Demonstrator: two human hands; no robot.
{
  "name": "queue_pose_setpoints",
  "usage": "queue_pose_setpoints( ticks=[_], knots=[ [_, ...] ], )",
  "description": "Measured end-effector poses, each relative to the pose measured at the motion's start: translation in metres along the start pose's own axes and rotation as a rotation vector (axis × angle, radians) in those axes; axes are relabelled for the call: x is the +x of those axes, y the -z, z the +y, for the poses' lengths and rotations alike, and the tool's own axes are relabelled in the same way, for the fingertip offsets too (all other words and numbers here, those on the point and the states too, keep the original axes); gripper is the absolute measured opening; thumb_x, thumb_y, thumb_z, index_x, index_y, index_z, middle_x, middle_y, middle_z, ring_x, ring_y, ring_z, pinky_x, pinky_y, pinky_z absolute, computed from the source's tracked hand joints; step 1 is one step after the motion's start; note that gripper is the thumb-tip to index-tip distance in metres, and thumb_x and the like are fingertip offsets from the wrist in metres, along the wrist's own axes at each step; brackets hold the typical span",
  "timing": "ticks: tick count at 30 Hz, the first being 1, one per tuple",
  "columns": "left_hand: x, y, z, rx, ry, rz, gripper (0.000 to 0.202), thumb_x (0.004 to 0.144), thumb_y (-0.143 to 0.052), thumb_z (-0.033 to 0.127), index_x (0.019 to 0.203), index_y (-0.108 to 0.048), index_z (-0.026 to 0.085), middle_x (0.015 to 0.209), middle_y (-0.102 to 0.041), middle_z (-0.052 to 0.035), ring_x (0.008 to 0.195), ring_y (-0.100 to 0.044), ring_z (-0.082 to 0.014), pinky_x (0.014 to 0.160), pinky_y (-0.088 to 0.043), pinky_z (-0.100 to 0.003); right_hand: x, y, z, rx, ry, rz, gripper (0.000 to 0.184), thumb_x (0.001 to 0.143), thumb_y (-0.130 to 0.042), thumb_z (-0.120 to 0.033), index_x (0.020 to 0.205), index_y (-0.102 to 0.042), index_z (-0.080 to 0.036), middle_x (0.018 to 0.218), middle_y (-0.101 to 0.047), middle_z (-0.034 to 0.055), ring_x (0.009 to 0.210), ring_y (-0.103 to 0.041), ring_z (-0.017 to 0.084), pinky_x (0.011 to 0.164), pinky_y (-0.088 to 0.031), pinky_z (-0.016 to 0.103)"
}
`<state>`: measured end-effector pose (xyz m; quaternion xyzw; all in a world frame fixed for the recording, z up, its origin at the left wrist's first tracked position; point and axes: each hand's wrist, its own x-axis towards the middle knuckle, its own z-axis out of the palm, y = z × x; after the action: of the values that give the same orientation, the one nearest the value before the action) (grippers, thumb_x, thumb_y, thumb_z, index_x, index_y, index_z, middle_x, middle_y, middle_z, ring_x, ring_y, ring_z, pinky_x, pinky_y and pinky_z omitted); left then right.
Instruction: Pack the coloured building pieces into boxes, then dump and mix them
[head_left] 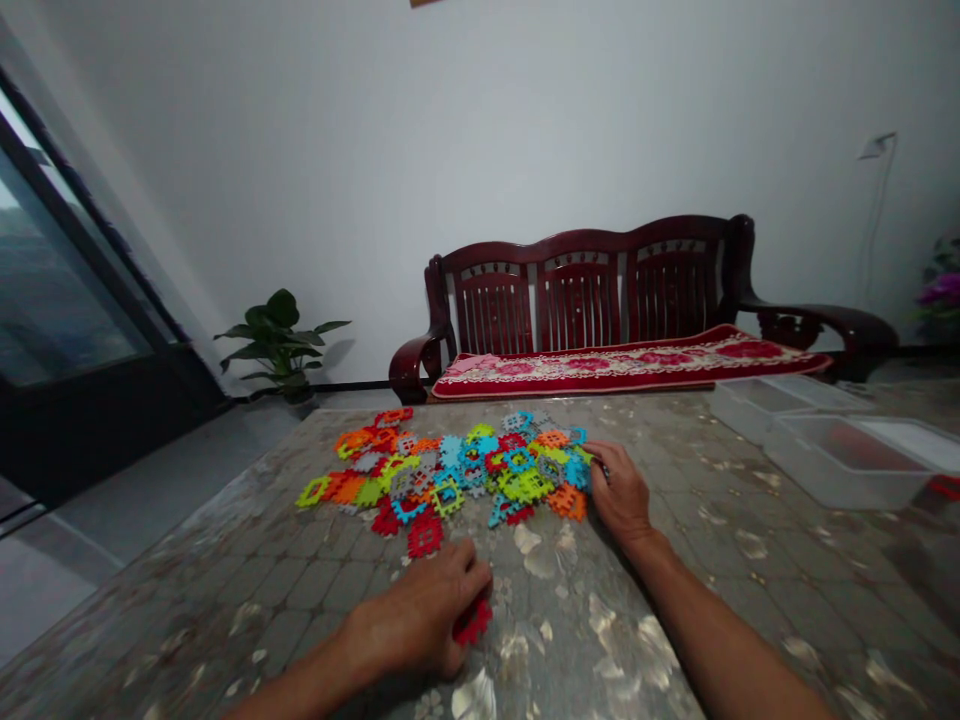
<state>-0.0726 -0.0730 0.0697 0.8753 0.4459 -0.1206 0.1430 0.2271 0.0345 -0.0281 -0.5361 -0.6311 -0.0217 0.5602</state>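
A heap of several flat plastic interlocking squares (457, 465) in red, orange, green, blue and grey lies spread on the patterned table (675, 600). My left hand (424, 620) rests near the table's front with its fingers curled over a red square (474, 622). My right hand (619, 490) lies at the right edge of the heap, fingers bent and touching the blue and green pieces there; what it grips, if anything, is hidden. A loose red piece (424, 534) lies just ahead of my left hand.
Two clear plastic boxes (855, 455) stand at the table's right. Behind the table is a dark wooden bench (600, 300) with a red cushion. A potted plant (281, 340) stands on the floor at the left, beside a glass door.
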Motion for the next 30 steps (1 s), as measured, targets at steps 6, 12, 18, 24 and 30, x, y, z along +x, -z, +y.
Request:
queue_pose_setpoints(
  ticks=[6,12,18,24,30],
  knots=[
    [0.011,0.001,-0.007,-0.091,0.040,0.037,0.036,0.063,-0.071,0.022,0.095,-0.055,0.024,0.108,-0.060,-0.0038,0.092,-0.061,-0.0215,0.075,-0.049,-0.030,0.002,-0.001,0.012,0.085,-0.158,0.059,0.032,0.082,-0.044,-0.024,0.094,-0.074,-0.021,0.103,-0.072,0.0091,0.101,-0.066,0.024,0.092,-0.052,0.039],
    [0.046,0.035,-0.020,-0.282,0.035,0.339,0.028,0.069,-0.067,0.022,0.096,-0.059,0.023,0.101,-0.063,-0.0020,0.092,-0.061,-0.0214,0.081,-0.050,-0.031,0.007,-0.001,0.015,0.135,-0.298,0.078,0.034,0.076,-0.046,-0.032,0.089,-0.075,-0.020,0.099,-0.073,0.0103,0.098,-0.066,0.026,0.092,-0.051,0.040],
    [0.103,0.048,-0.038,-0.600,-0.012,0.808,0.073,0.076,-0.078,0.040,0.141,-0.050,0.022,0.139,-0.057,-0.0131,0.125,-0.058,-0.0301,0.105,-0.050,-0.043,0.008,0.000,0.025,0.138,-0.447,0.066,0.039,0.067,-0.048,-0.035,0.089,-0.076,-0.019,0.098,-0.074,0.0100,0.092,-0.066,0.025,0.089,-0.052,0.039],
    [0.099,0.031,-0.122,-0.262,0.447,0.811,0.050,0.100,-0.041,0.041,0.143,-0.051,0.016,0.146,-0.057,-0.0148,0.139,-0.049,-0.0273,0.117,-0.037,-0.044,0.007,-0.002,0.030,0.135,-0.511,0.041,0.044,0.064,-0.050,-0.038,0.092,-0.078,-0.017,0.100,-0.074,0.0111,0.090,-0.065,0.025,0.090,-0.051,0.040],
    [0.086,0.024,-0.174,-0.204,0.596,0.623,0.050,0.097,-0.040,0.047,0.130,-0.063,0.018,0.138,-0.064,-0.0158,0.131,-0.057,-0.0339,0.109,-0.043,-0.049,0.007,-0.002,0.030,0.153,-0.546,0.010,0.044,0.065,-0.051,-0.040,0.092,-0.078,-0.018,0.099,-0.074,0.0101,0.087,-0.066,0.026,0.086,-0.051,0.039]
  ],
)
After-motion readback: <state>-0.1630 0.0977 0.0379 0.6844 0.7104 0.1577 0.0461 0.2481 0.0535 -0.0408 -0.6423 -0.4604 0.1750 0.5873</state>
